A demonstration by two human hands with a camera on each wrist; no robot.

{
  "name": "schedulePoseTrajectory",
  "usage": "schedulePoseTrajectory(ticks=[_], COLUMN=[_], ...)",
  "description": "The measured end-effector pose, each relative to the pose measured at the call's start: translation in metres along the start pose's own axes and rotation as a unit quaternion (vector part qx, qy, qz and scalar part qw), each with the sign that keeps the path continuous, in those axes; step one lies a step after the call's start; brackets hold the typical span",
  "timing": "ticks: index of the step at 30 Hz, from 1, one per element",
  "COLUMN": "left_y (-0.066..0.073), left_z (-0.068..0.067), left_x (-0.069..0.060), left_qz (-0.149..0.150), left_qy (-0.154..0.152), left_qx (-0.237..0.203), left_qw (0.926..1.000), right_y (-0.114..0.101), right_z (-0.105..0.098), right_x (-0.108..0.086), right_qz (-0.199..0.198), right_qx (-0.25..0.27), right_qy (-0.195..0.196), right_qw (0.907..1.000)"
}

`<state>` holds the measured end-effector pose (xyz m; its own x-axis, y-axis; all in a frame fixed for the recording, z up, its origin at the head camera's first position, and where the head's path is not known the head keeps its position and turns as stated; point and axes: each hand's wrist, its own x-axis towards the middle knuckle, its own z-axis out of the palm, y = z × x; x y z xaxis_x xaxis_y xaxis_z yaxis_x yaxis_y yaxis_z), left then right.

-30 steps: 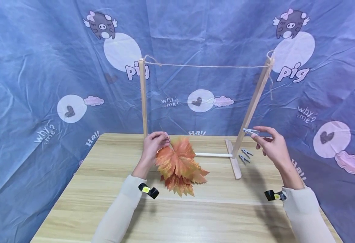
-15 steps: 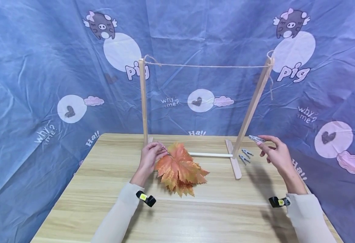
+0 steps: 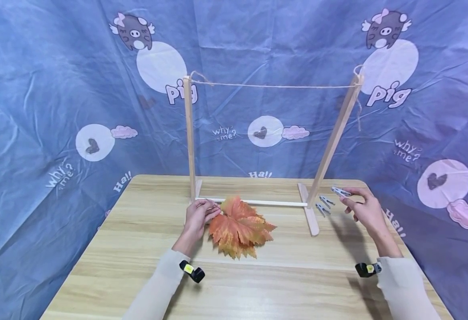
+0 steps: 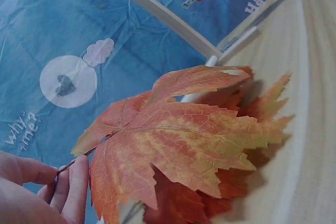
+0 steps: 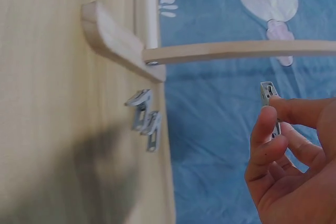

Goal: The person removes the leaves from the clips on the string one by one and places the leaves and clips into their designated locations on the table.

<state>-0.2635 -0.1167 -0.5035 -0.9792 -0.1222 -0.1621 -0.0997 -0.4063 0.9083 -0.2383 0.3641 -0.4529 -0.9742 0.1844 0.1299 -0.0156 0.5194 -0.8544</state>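
My left hand [image 3: 199, 218] pinches the thin stem of an orange artificial maple leaf [image 4: 173, 135] between thumb and fingers. Beneath that leaf lies at least one more orange leaf [image 4: 178, 200], partly covered by it. On the right side, my right hand [image 3: 364, 209] pinches a grey clothespin [image 3: 340, 191] between thumb and forefinger, above the table. Two more grey clothespins [image 5: 144, 116] lie near the right foot of the wooden frame, to the left of the right hand in the head view.
A wooden frame [image 3: 334, 138] stands at the back of the table [image 3: 258, 289]. Twine [image 3: 274, 86] stretches between its post tops, and a white rod [image 3: 278, 203] joins them low down. A blue printed cloth [image 3: 234, 53] hangs behind.
My left hand has lowered the leaf toward the table and the other leaf. My right hand, still holding the clothespin, has moved down and slightly right.
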Motion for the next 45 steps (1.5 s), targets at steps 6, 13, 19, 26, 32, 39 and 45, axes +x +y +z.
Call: schedulePoseTrajectory(ticks=[6,13,19,26,32,39,45], left_y=[-0.011,-0.017,-0.021,-0.023,-0.024,-0.024,-0.025], left_z=[-0.007,-0.016,-0.021,-0.025,-0.027,-0.027,-0.028], left_x=[0.000,-0.001,0.000,0.002,0.003,0.005,0.004], left_qz=[-0.013,-0.045,-0.053,-0.056,-0.067,-0.082,-0.085], left_qy=[0.017,0.033,0.023,0.015,0.011,0.005,0.004], left_qx=[0.004,0.022,0.032,0.054,0.076,0.092,0.099], left_qw=[0.9998,0.9982,0.9978,0.9969,0.9947,0.9923,0.9914], right_y=[0.016,0.035,0.051,0.059,0.063,0.068,0.073], right_z=[0.004,0.007,0.011,0.012,0.014,0.016,0.018], right_x=[0.004,0.009,0.011,0.012,0.014,0.015,0.013], right_qz=[0.022,0.075,0.084,0.109,0.137,0.153,0.153], right_qx=[-0.024,-0.019,-0.016,-0.013,-0.002,-0.019,-0.023], right_qy=[-0.003,-0.026,-0.026,-0.035,-0.040,-0.047,-0.049], right_qw=[0.9995,0.9967,0.9960,0.9933,0.9898,0.9870,0.9867])
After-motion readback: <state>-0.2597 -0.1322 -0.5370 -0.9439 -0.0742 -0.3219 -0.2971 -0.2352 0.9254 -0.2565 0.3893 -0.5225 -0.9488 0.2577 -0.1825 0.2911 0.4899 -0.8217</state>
